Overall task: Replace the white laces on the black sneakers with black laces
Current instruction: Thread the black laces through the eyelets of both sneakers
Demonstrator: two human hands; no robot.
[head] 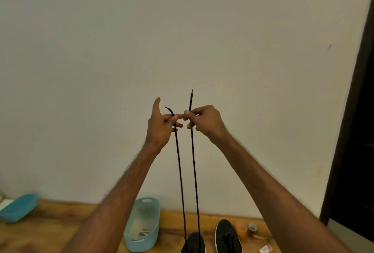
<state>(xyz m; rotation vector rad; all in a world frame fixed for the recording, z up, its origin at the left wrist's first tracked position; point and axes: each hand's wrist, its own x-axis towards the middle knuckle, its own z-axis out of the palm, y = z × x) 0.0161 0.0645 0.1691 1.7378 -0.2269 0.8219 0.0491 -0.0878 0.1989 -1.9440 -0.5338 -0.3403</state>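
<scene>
Strands of the black lace [193,163] rose taut from the near black sneaker [193,242] on the wooden table [60,222]; the left hand [162,125] held one end between curled fingers, thumb raised; the right hand [204,122] pinched the other end – both hands lifted close together; the second sneaker [227,236] stood just beside the first, a pale blue basket [143,226] on its other side.

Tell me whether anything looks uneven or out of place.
The black lace ends are uneven: the end above the right hand rises higher than the bent one at the left hand. Nothing else stands out.
</scene>
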